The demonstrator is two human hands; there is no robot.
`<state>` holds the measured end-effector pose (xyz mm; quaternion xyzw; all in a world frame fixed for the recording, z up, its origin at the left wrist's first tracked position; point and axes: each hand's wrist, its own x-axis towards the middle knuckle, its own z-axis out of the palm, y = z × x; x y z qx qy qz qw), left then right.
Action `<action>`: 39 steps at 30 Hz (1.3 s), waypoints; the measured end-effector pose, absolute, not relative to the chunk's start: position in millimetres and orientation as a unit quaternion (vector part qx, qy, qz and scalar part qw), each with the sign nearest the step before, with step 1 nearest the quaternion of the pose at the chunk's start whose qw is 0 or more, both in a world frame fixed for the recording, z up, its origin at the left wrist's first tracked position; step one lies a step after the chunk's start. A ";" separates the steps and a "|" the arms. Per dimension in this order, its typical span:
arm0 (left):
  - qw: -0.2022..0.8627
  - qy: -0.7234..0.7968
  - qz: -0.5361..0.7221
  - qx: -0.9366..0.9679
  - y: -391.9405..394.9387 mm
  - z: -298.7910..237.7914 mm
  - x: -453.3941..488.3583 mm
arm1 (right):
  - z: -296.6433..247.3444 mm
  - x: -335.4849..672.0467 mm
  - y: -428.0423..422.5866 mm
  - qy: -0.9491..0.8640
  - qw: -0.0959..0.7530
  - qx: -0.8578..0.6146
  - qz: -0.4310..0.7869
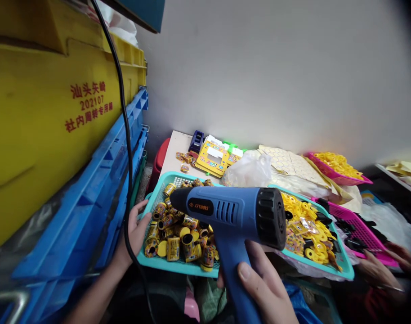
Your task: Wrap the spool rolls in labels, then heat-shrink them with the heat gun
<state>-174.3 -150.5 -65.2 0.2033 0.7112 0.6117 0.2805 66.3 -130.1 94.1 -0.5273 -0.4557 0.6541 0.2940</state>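
A blue heat gun (225,211) with a dark nozzle and black rear cap is in my right hand (262,283), fingers wrapped round its handle. Its nozzle points left over a teal basket (181,268). Inside that basket lie many small yellow-and-brown printed canisters (173,248), some upright and some on their sides. My left hand (136,234) grips the basket's left rim, with some fingers hidden behind the edge. The gun's body covers part of the canisters.
Yellow and blue crates (91,193) rise at left, with a black cord (122,112) before them. Another teal basket (347,267) holds yellow and black parts. A co-worker's hands (381,270) touch a pink basket (367,225). A yellow box (208,164) stands behind.
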 end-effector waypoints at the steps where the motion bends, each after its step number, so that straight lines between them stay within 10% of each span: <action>1: 0.279 0.712 0.612 0.204 -150.3 -66.7 -175.0 | 93.8 64.6 -129.3 -0.439 0.290 -0.537 0.660; 39: 0.264 0.715 0.602 0.238 -154.2 -74.1 -176.9 | 109.1 63.1 -113.5 -0.407 0.393 -0.549 0.616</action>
